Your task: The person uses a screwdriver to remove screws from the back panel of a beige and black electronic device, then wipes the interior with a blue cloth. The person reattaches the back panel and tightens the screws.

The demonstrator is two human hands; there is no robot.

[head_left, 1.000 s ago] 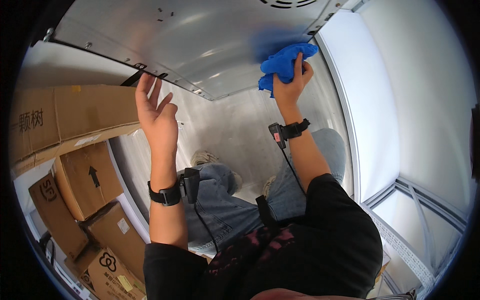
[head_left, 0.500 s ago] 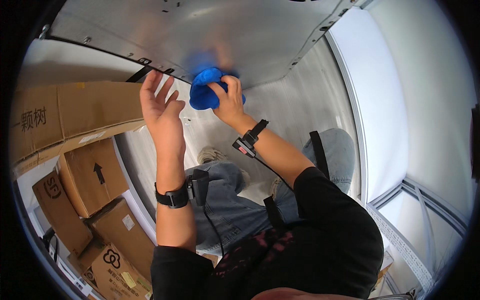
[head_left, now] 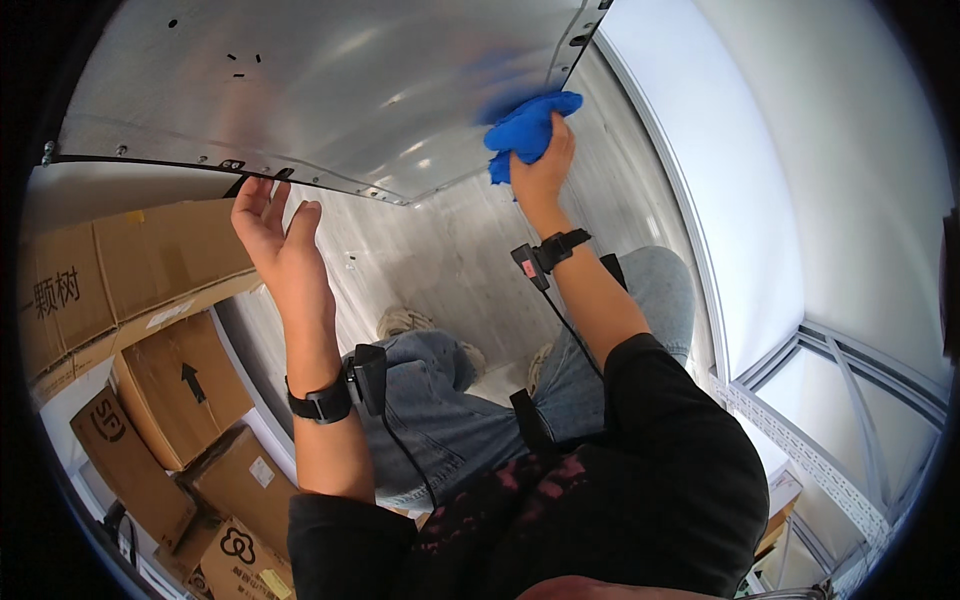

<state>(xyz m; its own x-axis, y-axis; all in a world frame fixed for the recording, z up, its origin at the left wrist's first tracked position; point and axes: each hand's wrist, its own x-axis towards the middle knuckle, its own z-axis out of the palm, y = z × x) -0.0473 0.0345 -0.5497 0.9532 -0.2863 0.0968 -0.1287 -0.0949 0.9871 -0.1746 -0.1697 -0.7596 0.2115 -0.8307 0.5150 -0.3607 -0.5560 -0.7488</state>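
A large shiny metal panel (head_left: 330,90) with holes and screws along its edges fills the upper part of the view. My right hand (head_left: 543,175) grips a blue cloth (head_left: 530,128) and presses it to the panel near its right edge; the cloth is bunched, and its blue reflection shows in the metal. My left hand (head_left: 275,232) is at the panel's lower left edge, palm up and fingers apart. Its fingertips reach the black rim beside an oval slot, partly hidden there, and nothing is seen in the palm.
Cardboard boxes (head_left: 185,375) are stacked at the left on a shelf. White wall panels (head_left: 690,150) rise along the right, with a perforated metal frame (head_left: 790,440) at lower right. Grey wood-look floor (head_left: 430,250) lies below the panel. A cable runs from each wrist-strapped device.
My right hand has carried the blue cloth rightward and up across the panel to near its right edge. My left hand stays at the same slot, while the view has shifted somewhat.
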